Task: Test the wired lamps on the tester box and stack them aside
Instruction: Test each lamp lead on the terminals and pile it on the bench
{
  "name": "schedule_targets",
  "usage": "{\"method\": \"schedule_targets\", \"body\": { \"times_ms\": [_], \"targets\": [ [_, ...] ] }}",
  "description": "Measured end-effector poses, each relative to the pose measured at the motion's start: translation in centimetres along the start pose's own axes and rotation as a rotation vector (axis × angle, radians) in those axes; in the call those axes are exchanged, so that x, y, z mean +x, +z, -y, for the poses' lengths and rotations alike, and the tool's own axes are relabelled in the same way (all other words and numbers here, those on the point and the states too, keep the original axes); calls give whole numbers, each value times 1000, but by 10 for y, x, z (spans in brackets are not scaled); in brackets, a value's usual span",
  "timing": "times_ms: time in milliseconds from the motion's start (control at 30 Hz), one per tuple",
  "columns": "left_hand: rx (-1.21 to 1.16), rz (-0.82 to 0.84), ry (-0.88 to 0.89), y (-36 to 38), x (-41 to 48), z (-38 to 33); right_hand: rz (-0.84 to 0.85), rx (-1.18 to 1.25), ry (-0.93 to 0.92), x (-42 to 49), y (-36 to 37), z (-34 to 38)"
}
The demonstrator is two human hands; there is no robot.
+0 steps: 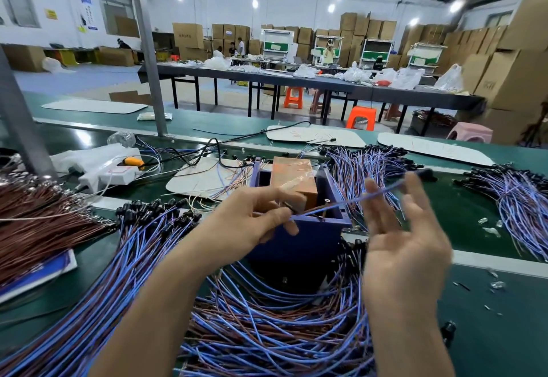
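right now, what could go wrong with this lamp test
The left hand pinches only the end of the thin blue wired lamp, so it could slip away from the open blue plastic tester box. The right hand is open and blurred, so the lamp's black head may swing loose. The wire could snag the loose heap of blue-wired lamps below.

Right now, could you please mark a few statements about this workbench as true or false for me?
1. The left hand pinches a blue wire near the tester box. True.
2. The tester box is red. False: it is blue.
3. The right hand is clenched in a fist. False: its fingers are straight and spread.
4. Piles of wired lamps lie on both sides of the box. True.
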State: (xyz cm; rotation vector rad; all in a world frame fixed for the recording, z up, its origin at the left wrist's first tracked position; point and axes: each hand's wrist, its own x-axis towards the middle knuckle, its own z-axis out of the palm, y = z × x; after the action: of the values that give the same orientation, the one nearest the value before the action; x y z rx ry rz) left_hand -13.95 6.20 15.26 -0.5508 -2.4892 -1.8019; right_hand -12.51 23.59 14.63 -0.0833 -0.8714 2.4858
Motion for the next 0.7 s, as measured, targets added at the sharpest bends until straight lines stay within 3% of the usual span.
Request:
{"method": "schedule_targets", "body": {
  "times_ms": [100,233,300,367,500,600,700],
  "targets": [
    [99,86,-80,-20,-2,5,-291,-105,-107,17,-17,11],
    [326,50,-234,-46,-8,18,-412,-622,-268,39,-46,17],
    [345,-8,-287,-56,-10,24,-340,-971,-322,42,-55,21],
    [210,-116,-287,-59,-10,25,-189,-1357,-298,44,-59,23],
    [-73,-286,-158,-44,-3,19,139,-1861,61,38,-55,15],
    [-185,-279,-94,-27,2,12,208,-2045,112,28,-40,10],
    [-306,-192,-79,-10,4,5,299,-1860,-66,16,-22,5]
  ]
}}
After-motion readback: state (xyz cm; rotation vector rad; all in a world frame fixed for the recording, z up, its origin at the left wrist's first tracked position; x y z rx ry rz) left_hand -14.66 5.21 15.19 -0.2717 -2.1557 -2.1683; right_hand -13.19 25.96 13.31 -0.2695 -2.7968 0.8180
